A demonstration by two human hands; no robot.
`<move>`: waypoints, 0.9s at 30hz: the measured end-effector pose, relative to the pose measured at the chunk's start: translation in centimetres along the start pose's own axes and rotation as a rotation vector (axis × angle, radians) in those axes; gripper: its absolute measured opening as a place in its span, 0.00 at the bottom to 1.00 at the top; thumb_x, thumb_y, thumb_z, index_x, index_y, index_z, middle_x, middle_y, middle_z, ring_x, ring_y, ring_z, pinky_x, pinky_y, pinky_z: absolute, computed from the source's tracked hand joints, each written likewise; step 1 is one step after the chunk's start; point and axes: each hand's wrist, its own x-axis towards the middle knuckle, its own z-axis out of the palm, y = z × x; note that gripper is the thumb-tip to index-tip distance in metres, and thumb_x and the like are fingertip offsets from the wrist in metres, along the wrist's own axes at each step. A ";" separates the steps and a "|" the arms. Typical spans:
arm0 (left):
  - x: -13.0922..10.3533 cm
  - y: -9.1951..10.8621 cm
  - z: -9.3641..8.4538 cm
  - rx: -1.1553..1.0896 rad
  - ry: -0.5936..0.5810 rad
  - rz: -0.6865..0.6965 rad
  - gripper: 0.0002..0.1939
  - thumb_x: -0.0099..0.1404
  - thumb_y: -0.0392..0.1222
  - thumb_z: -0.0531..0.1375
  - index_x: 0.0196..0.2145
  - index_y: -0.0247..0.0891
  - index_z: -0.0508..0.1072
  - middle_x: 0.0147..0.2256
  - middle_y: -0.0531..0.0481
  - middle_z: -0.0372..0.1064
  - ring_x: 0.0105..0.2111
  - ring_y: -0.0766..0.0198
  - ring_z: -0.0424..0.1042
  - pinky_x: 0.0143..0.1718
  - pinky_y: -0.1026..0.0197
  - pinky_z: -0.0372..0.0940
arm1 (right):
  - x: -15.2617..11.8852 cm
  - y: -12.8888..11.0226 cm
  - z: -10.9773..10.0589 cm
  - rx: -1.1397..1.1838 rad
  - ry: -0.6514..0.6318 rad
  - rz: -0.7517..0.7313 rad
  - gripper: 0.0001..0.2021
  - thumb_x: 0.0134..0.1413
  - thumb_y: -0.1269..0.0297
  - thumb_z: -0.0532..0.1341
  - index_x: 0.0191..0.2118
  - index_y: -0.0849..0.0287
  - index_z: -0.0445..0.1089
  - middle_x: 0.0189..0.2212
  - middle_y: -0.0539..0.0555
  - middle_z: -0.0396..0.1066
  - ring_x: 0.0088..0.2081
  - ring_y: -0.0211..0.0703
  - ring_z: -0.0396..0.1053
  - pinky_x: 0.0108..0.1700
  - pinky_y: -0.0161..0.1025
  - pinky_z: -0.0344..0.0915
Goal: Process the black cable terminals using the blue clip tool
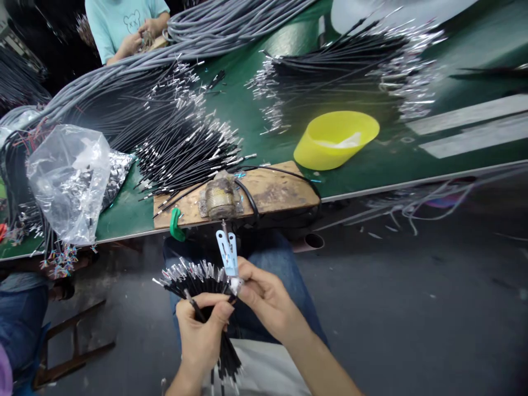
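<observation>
The left hand [202, 333] holds a thick bundle of short black cables with silver tips [202, 280] above the lap, its fingers closed round it, thumb and forefinger nearly together. The right hand [270, 302] has its fingers pinched on a small whitish-silver piece [236, 284], at the right edge of the bundle and just under a light-blue plastic clothespin [227, 256]. That clothespin hangs at the front of a worn yellow-brown cylindrical device [220, 202], which sits on a stained wooden board [276, 190] at the edge of the green counter [241, 115]. A bright green hook-shaped piece [176, 224] grips the board's left end, and a black cord [284, 171] loops over the board.

Behind the board a dense heap of black silver-tipped cables [185, 146] crowds the counter, with a clear plastic bag [68, 181] to its left. A slanted yellow plastic container [317, 151] stands to the right, before another spread of black cables [334, 63]. Long grey cables [235, 22] lie between the heap and a person in a pale turquoise shirt [119, 25]
</observation>
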 end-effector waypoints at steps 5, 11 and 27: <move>0.4 1.8 -0.3 0.035 0.035 0.091 0.05 0.52 0.38 0.65 0.23 0.36 0.80 0.23 0.47 0.77 0.24 0.59 0.74 0.30 0.60 0.67 | 0.9 -1.1 -1.0 0.210 -0.177 0.294 0.13 0.49 0.53 0.64 0.33 0.59 0.72 0.24 0.50 0.65 0.28 0.39 0.62 0.33 0.35 0.63; 0.2 2.2 -0.7 0.057 0.096 0.134 0.02 0.50 0.37 0.66 0.22 0.37 0.79 0.22 0.49 0.77 0.22 0.59 0.74 0.28 0.61 0.68 | 2.9 -1.7 -1.7 0.051 -0.154 0.316 0.16 0.45 0.50 0.65 0.26 0.60 0.70 0.21 0.49 0.64 0.25 0.37 0.60 0.28 0.34 0.60; 0.9 2.1 -2.2 0.051 0.020 -0.021 0.11 0.52 0.47 0.65 0.20 0.37 0.78 0.16 0.50 0.70 0.19 0.65 0.66 0.23 0.64 0.61 | 1.6 -1.8 -1.2 -0.366 0.210 -0.382 0.09 0.52 0.61 0.62 0.25 0.57 0.72 0.19 0.50 0.64 0.23 0.40 0.61 0.25 0.38 0.59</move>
